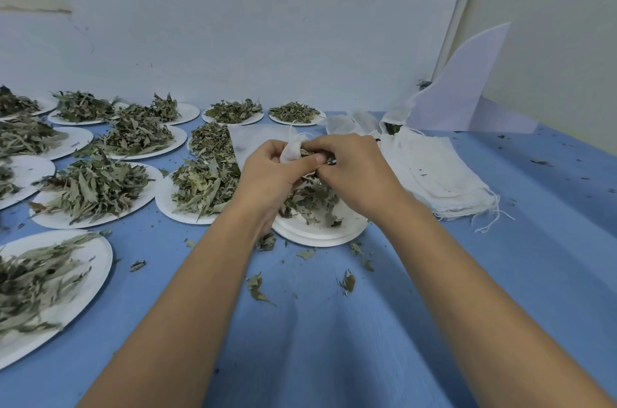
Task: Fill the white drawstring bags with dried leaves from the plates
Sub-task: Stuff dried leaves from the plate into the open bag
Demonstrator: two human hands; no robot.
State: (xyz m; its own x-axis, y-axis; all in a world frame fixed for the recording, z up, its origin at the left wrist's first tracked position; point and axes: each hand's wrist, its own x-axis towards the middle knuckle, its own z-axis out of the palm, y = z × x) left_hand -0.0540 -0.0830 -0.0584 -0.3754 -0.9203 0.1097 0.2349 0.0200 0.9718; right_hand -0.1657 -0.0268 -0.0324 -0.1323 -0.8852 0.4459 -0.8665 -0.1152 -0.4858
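**Inspector:** Hands, please.

**Assistant:** Both are engaged above the middle of the worktop. The left hand grips a white drawstring bag, fingers curled round its gathered mouth. The right hand pinches dried leaves at that opening, thumb against the left thumb.

**Inspector:** What is beneath them?

**Assistant:** A white plate with a thinned leaf pile, directly under both hands (it looks like two plates stacked, but I cannot confirm this).

**Inspector:** Other stock?

**Assistant:** More plates heaped with leaves run from the left edge to the far edge. A stack of empty bags lies just right of the hands, toward the far right corner. Loose leaf bits are scattered toward the near edge.
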